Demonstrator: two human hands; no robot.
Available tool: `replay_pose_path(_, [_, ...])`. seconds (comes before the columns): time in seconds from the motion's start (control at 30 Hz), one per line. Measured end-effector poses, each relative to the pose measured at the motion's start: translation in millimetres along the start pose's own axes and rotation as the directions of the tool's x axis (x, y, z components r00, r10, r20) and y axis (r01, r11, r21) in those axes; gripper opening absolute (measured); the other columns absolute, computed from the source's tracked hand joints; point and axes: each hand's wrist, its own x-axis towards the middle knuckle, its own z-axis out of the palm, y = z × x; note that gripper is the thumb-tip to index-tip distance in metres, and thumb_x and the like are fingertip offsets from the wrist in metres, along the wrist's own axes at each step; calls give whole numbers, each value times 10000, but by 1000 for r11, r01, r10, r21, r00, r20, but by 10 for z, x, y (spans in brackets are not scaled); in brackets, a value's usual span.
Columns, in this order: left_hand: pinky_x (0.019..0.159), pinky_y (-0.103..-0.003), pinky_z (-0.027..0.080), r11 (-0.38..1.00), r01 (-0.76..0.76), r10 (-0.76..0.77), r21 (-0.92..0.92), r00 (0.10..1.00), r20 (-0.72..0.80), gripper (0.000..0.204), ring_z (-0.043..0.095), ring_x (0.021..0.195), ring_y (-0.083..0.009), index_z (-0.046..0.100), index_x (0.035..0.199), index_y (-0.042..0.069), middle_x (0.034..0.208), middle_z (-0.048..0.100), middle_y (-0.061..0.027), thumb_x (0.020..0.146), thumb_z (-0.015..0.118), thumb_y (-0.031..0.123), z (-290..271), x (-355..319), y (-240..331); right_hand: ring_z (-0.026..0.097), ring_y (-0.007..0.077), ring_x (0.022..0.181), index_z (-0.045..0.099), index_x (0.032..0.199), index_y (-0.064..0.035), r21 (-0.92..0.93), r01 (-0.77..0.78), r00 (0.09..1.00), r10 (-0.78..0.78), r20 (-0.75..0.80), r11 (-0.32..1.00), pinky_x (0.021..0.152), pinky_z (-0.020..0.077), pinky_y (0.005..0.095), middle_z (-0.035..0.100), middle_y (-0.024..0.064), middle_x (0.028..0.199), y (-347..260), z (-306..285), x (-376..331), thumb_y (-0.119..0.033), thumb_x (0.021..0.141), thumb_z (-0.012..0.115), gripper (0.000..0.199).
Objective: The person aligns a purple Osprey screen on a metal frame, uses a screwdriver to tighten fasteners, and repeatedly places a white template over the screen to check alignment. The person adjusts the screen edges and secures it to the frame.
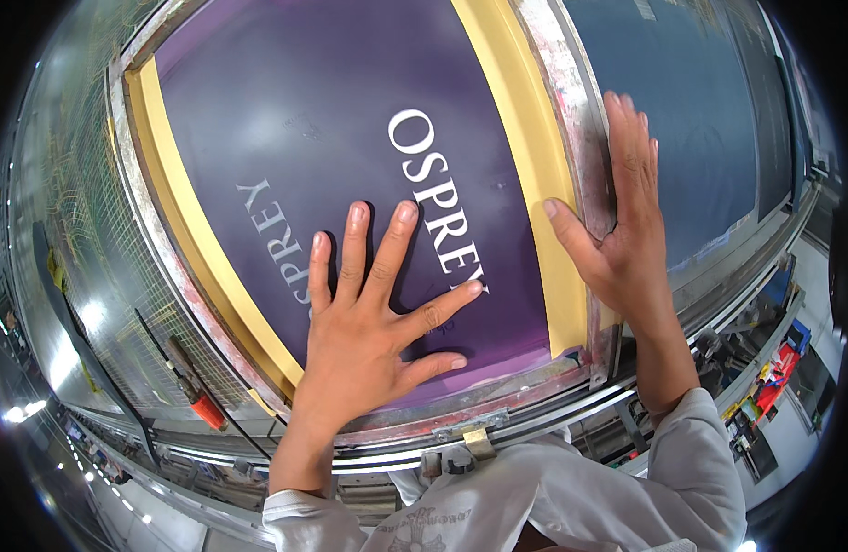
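Note:
A screen-printing frame (580, 87) lies before me, its dark purple mesh (295, 101) carrying two rows of pale lettering. Yellow tape (511, 92) lines the inner sides of the frame. My left hand (355, 331) is spread flat over the lower part of the mesh, fingers apart, between and partly across the lettering. At the frame's right bar is my right hand (634, 221), its fingers stretched along the outer side and its thumb reaching over the bar to the tape. Neither hand holds a loose thing.
A second, blue-grey panel (672, 120) lies to the right. On the left, a tool with a red-orange handle (207, 411) rests on the gridded surface (120, 340). A metal rail with a brass-coloured clamp (479, 443) runs along the near edge. Colourful items (773, 377) sit lower right.

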Motion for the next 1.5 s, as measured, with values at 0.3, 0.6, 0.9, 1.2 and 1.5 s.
replay_pose_path(0.3, [1204,-643,101,999,15,-14,-51,1000,7,530,124,1551,-438,761,1171,425,1685,230,-121,651,855,457,-41,-2,3,492,228,1396,809,964,-266,23,434,875,-427,227,901,1241,275,567,704,-124,1239,-179,-60,-92,-291,727,848,241])
replay_pose_path(0.6, [1207,-638,48,998,-1,1,-60,1000,13,545,103,1558,-437,727,1230,447,1682,233,-145,699,850,458,-26,-30,-22,509,261,1395,809,1007,-254,53,426,873,-426,239,903,1235,238,592,719,-88,1238,-198,-73,-100,-269,723,850,288])
replay_pose_path(0.9, [1192,-624,131,993,33,-11,111,981,-193,632,230,1515,-463,642,1370,362,1648,268,-207,777,779,529,-322,375,-181,485,241,1410,795,1022,-283,40,445,859,-439,263,895,1228,254,586,680,-112,1285,-206,-128,-55,-305,754,844,273])
replay_pose_path(1.2, [1183,-682,142,981,-43,54,190,997,-54,674,171,1538,-440,616,1370,455,1674,250,-116,743,692,690,-398,618,-405,492,195,1400,799,987,-308,4,392,878,-375,298,920,1239,248,555,702,-138,1228,-232,-118,-81,-318,721,862,273])
replay_pose_path(1.5, [1183,-686,146,982,-33,40,186,999,-36,689,164,1539,-439,602,1382,466,1676,240,-124,734,700,681,-415,627,-410,495,189,1398,794,998,-306,29,364,883,-355,307,931,1240,243,558,695,-140,1245,-251,-128,-50,-315,747,853,257])
